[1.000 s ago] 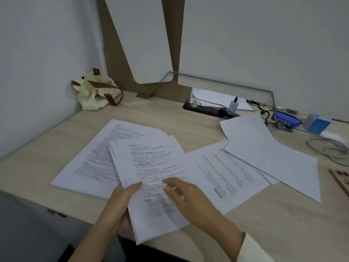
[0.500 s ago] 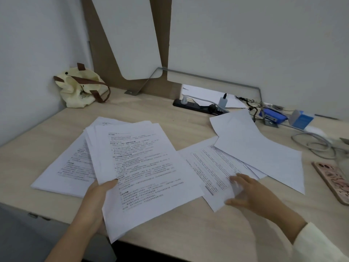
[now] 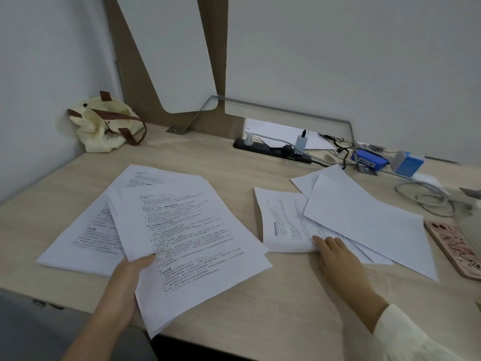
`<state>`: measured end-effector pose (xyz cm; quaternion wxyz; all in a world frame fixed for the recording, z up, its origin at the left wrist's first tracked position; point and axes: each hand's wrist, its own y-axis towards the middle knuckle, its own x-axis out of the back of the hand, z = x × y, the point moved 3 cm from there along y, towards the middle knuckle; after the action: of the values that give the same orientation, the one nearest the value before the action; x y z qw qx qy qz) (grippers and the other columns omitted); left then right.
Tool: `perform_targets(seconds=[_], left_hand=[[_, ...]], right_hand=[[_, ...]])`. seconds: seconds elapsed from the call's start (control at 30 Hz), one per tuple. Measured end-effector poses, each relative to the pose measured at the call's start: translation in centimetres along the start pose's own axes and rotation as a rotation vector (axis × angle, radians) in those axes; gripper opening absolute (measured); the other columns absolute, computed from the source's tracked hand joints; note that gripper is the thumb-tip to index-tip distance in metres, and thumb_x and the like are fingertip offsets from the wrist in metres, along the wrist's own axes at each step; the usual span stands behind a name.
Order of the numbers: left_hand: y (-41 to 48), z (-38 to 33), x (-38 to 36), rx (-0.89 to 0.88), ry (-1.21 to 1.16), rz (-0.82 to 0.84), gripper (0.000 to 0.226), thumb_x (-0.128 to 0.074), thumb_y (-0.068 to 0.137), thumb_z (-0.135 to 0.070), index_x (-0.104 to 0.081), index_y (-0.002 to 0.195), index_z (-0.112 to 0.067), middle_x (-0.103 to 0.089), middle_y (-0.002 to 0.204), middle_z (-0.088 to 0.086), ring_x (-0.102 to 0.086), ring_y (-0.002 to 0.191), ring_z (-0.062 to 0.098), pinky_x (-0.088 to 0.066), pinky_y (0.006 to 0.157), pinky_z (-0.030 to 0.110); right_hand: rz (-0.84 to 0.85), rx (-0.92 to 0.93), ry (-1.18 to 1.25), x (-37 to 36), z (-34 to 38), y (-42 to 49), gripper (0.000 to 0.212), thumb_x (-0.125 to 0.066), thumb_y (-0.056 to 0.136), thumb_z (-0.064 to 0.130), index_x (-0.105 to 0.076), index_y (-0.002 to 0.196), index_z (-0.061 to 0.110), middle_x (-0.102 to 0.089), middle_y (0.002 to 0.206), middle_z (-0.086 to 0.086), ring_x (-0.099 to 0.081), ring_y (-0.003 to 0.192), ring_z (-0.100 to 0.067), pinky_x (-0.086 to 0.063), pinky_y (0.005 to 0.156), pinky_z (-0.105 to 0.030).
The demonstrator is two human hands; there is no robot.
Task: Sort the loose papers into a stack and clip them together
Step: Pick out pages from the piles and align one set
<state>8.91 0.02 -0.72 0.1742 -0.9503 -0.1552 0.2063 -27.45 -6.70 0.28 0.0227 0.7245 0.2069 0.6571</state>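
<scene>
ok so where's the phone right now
In the head view the phone lies at the far right edge, just right of the blank sheet and on the near side of the coiled grey cable.

A pale wood bench (image 3: 197,157) fills the corner between plain white walls (image 3: 39,61); at 12 o'clock a brown panel (image 3: 135,87) rises behind a white board (image 3: 171,48).
</scene>
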Motion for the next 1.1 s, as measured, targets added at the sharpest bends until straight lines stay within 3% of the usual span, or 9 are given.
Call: perform_targets(seconds=[0.07, 0.17, 0.27, 0.37, 0.5, 0.7, 0.87, 0.97, 1.1], left_hand=[[0.0, -0.1, 0.0, -0.005, 0.003, 0.002, 0.034, -0.049, 0.091, -0.005, -0.056, 0.124, -0.009, -0.065, 0.112, 0.008, -0.06, 0.094, 0.025, -0.046, 0.075, 0.035], [-0.2, -0.1, -0.1, -0.014, 0.015, 0.006, 0.034, -0.05, 0.091, -0.006, -0.056, 0.124, -0.01, -0.065, 0.111, 0.007, -0.06, 0.095, 0.024, -0.046, 0.075, 0.035], [-0.4, -0.1, -0.4, -0.027, 0.019, 0.022, 0.036, -0.05, 0.091, -0.006, -0.055, 0.126, -0.01, -0.065, 0.113, 0.007, -0.061, 0.096, 0.024, -0.046, 0.075, 0.034], [-0.6, -0.1, -0.9, -0.038, 0.015, 0.043, 0.036, -0.051, 0.091, -0.006, -0.055, 0.126, -0.012, -0.066, 0.112, 0.004, -0.061, 0.095, 0.021, -0.047, 0.074, 0.032], [-1.0, 0.3, -2.8, -0.045, 0.031, 0.1, 0.037, -0.053, 0.09, -0.008, -0.055, 0.127, -0.013, -0.066, 0.112, 0.002, -0.062, 0.1, 0.02, -0.047, 0.078, 0.031], [-1.4, 1.2, -5.5, -0.038, 0.136, 0.141, 0.036, -0.052, 0.092, -0.013, -0.055, 0.127, -0.016, -0.067, 0.116, 0.004, -0.062, 0.106, 0.024, -0.046, 0.096, 0.039], [-1.5, 1.3, -6.9, -0.008, 0.086, 0.177, 0.034, -0.046, 0.092, -0.042, -0.058, 0.121, -0.029, -0.071, 0.112, -0.004, -0.065, 0.105, 0.019, -0.049, 0.089, 0.038], [-1.4, 1.5, -6.8, -0.087, 0.222, 0.15, 0.041, -0.06, 0.088, -0.023, -0.053, 0.127, -0.029, -0.068, 0.116, -0.006, -0.064, 0.107, 0.016, -0.048, 0.095, 0.039], [-0.9, 2.4, -7.0, -0.057, 0.312, 0.136, 0.049, -0.054, 0.089, -0.004, -0.046, 0.134, -0.021, -0.064, 0.12, -0.002, -0.061, 0.108, 0.018, -0.048, 0.088, 0.033]], right_hand=[[-0.005, -0.082, 0.013, 0.0, 0.1, 0.1, 0.057, -0.082, 0.04, -0.009, -0.065, 0.093, 0.003, -0.06, 0.065, -0.007, -0.061, 0.06, -0.028, -0.043, 0.042, -0.024], [0.027, -0.339, 0.279, 0.1, -0.4, 0.4, 0.041, -0.059, 0.076, -0.005, -0.058, 0.116, 0.005, -0.062, 0.091, -0.012, -0.058, 0.091, -0.031, -0.042, 0.06, -0.032], [0.006, -0.54, 0.584, 1.4, -0.1, 1.1, 0.032, -0.05, 0.087, 0.007, -0.054, 0.119, 0.01, -0.063, 0.085, -0.01, -0.055, 0.081, -0.025, -0.037, 0.06, -0.031], [-0.071, -0.522, 0.739, 4.0, 2.0, 2.3, 0.022, -0.05, 0.088, 0.006, -0.058, 0.108, 0.006, -0.058, 0.067, 0.0, -0.054, 0.064, -0.017, -0.037, 0.06, -0.026], [-0.002, -0.401, 0.992, 6.6, 6.9, 3.4, 0.019, -0.051, 0.088, 0.006, -0.061, 0.103, 0.012, -0.057, 0.067, 0.002, -0.052, 0.052, -0.009, -0.042, 0.05, -0.008], [0.229, -0.327, 1.321, 6.8, 14.2, 3.6, 0.02, -0.049, 0.091, 0.009, -0.058, 0.108, 0.017, -0.065, 0.083, -0.011, -0.063, 0.058, -0.011, -0.053, 0.055, -0.015], [0.41, -0.257, 1.275, 5.1, 16.1, 2.9, 0.03, -0.056, 0.09, 0.025, -0.052, 0.12, 0.024, -0.068, 0.101, -0.001, -0.069, 0.085, -0.011, -0.054, 0.081, -0.02], [0.319, -0.238, 1.219, 5.3, 13.5, 2.7, 0.028, -0.057, 0.09, 0.018, -0.056, 0.118, 0.019, -0.065, 0.101, 0.002, -0.063, 0.089, -0.009, -0.046, 0.073, -0.006], [0.17, -0.306, 0.923, 4.3, 6.0, 1.8, 0.034, -0.057, 0.089, 0.014, -0.054, 0.123, 0.014, -0.059, 0.118, 0.001, -0.056, 0.109, -0.012, -0.034, 0.083, -0.009]])
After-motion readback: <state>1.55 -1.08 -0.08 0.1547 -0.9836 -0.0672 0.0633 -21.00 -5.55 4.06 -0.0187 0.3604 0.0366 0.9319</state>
